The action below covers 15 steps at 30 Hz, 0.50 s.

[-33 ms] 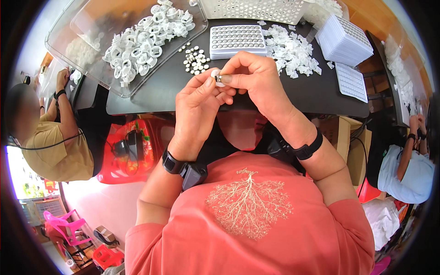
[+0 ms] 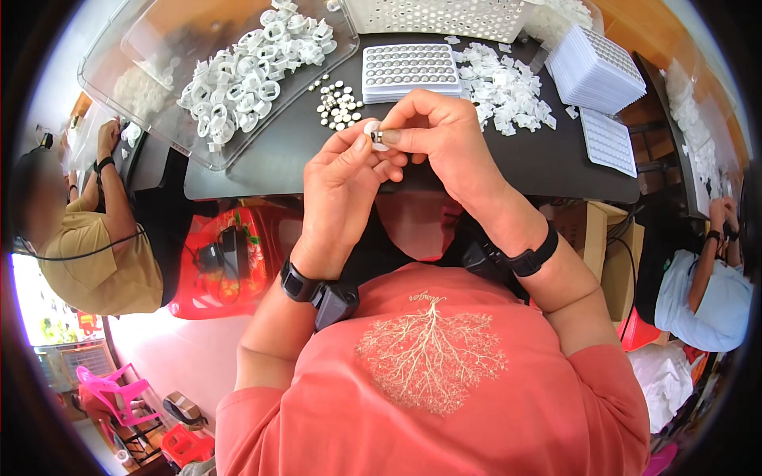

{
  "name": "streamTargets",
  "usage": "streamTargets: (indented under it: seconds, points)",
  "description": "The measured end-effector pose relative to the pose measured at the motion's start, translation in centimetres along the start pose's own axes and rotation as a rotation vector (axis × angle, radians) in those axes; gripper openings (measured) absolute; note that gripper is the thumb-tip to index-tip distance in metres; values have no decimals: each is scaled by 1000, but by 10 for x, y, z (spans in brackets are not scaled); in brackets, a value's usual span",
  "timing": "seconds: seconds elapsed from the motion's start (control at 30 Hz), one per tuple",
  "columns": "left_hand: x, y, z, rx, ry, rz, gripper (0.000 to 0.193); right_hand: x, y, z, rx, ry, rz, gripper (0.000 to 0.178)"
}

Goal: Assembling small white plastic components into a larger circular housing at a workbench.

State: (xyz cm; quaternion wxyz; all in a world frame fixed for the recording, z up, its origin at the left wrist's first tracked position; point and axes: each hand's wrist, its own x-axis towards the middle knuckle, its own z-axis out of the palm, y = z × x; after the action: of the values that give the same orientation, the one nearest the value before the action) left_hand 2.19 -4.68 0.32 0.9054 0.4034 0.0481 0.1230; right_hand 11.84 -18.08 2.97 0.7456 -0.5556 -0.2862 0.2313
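Just past the table's near edge, both my hands meet over a small white plastic piece (image 2: 376,127) with a dark, metallic middle. My left hand (image 2: 343,170) holds it between thumb and fingertips. From the right, my right hand (image 2: 444,141) pinches at the same piece with thumb and forefinger; whether a separate small part is between those fingertips I cannot make out. Right behind the fingers lies a loose pile of silver button cells (image 2: 340,107). Beyond my right hand is a white tray (image 2: 367,89) with rows of round silver cells.
A clear plastic bin (image 2: 226,163) at left holds many white ring-shaped housings (image 2: 258,67). Small translucent white tabs (image 2: 504,87) are heaped right of the tray. Stacked white trays (image 2: 594,75) and a single tray (image 2: 608,141) stand at right. Other people work at both sides.
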Motion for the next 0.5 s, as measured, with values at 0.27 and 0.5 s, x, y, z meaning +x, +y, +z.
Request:
streamTargets:
  seconds: [0.27, 0.5]
  points:
    - [-2, 0, -2, 50, -46, -16, 33, -2, 3, 3, 135, 3, 48, 3]
    - [-2, -4, 5, 83, 31, 8, 28, -8, 13, 4, 217, 86, 37, 4]
